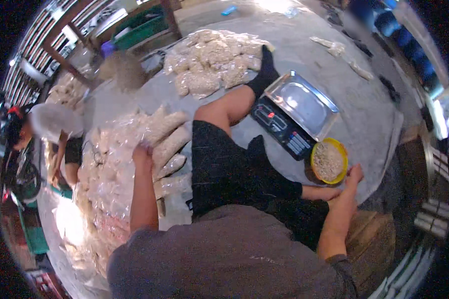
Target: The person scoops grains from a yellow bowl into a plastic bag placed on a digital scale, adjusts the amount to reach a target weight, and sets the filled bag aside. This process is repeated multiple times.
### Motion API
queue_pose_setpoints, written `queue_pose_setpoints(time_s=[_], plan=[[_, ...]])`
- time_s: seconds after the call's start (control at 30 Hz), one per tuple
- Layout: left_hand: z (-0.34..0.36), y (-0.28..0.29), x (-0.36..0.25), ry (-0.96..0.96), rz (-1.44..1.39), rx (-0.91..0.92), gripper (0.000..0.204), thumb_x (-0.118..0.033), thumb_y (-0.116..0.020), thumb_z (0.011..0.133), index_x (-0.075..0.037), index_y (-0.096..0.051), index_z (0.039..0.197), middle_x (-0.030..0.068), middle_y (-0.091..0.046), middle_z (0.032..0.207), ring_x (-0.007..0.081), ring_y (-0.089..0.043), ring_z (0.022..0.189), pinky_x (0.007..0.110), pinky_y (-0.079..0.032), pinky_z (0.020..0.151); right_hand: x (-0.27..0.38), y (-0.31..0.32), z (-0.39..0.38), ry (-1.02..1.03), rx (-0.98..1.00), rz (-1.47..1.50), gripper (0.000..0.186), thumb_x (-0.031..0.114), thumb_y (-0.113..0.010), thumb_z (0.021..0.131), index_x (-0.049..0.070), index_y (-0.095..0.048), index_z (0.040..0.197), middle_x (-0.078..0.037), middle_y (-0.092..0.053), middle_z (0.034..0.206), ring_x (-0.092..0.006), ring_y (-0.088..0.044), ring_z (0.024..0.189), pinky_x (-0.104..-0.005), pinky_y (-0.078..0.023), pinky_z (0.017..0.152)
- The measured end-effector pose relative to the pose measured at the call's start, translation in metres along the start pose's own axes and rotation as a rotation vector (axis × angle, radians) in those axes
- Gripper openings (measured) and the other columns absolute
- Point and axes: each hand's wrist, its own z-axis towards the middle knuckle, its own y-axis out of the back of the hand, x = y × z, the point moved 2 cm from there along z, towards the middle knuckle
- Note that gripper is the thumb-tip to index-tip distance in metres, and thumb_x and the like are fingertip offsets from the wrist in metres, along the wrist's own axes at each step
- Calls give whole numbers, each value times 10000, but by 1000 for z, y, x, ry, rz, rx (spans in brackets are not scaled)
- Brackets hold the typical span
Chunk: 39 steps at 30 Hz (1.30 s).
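Note:
My left hand (142, 153) is closed at the end of a clear plastic bag (165, 142) filled with pale, small pieces, among several like bags on my left. The bag's upper end looks pinched in my fingers, though they are blurred. To my right, a yellow bowl (329, 160) holds a heap of the same pale pieces. Beside its right rim, my right hand (355, 173) is curled; what it grips, if anything, is hidden. The bowl stands close to the near corner of a black digital scale (283, 124) with a bare, shiny metal tray (303, 103).
My bent legs (229, 154) lie between the bags and the scale. A big pile of filled bags (214, 62) is beyond my foot. At left, another person in a white top (57, 122) bends over beside the bags. Plastic wrapping (341, 52) lies on the grey sheet at the far right.

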Motion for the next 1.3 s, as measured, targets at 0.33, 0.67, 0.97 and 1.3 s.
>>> queue_pose_setpoints(time_s=[0.33, 0.67, 0.97, 1.3], plan=[[6, -20, 35, -326, 475, 45, 292, -205, -656, 908, -29, -673, 1141, 182, -673, 1230, 388, -620, 1158, 516, -505, 1002, -44, -8, 135, 543, 8, -278, 395, 369, -503, 997, 116, -631, 721, -15, -598, 618, -179, -570, 493, -341, -438, 428], [65, 27, -119, -148, -489, 2, 400, -181, -587, 1027, -8, -548, 1386, 126, -604, 1360, 241, -601, 1185, 350, -465, 1019, 54, 16, -9, 276, 124, 319, 391, 354, -595, 984, 63, -575, 724, -47, -524, 541, -176, -495, 413, -337, -398, 398], [32, -15, -475, -564, 296, 794, 462, -342, -575, 1017, -32, -585, 1360, 153, -635, 1334, 277, -580, 1258, 391, -421, 1086, 169, 70, 2, 814, 292, -111, 338, 281, -667, 971, 37, -621, 1200, -82, -650, 990, -193, -651, 804, -331, -542, 635], [58, -220, -456, -947, 1143, 1034, 650, -439, -685, 913, -76, -531, 1430, 247, -630, 1303, 414, -612, 1198, 493, -477, 1042, 254, 216, -88, 823, 460, -1495, 583, 326, -731, 908, 0, -568, 1363, -249, -602, 1346, -386, -575, 1264, -448, -453, 1072]])
